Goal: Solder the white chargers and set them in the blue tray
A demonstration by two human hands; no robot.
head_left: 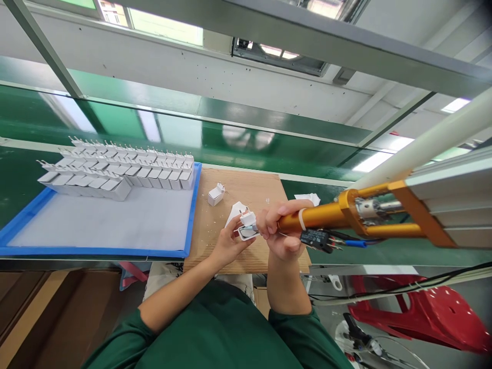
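My left hand [226,247] is closed on a white plug charger [248,219], its two pins pointing up. Its housing looks open, with the pin part standing at its edge. Around the front of a gold cylindrical tool [321,217] my right hand [283,230] is wrapped. The tool's tip comes close to the charger; my fingers partly hide whether they touch. A black switch [318,238] with wires hangs below the tool. Another white plug charger [216,196] lies on the cardboard sheet [207,233], up and left of my left hand.
At left, a blue-edged tray [154,220] carries rows of white plug chargers [161,174]. White scraps [309,198] lie near the cardboard. The tool joins a large grey arm [453,189] at right. Below are cables [384,294] and a red stool [434,312].
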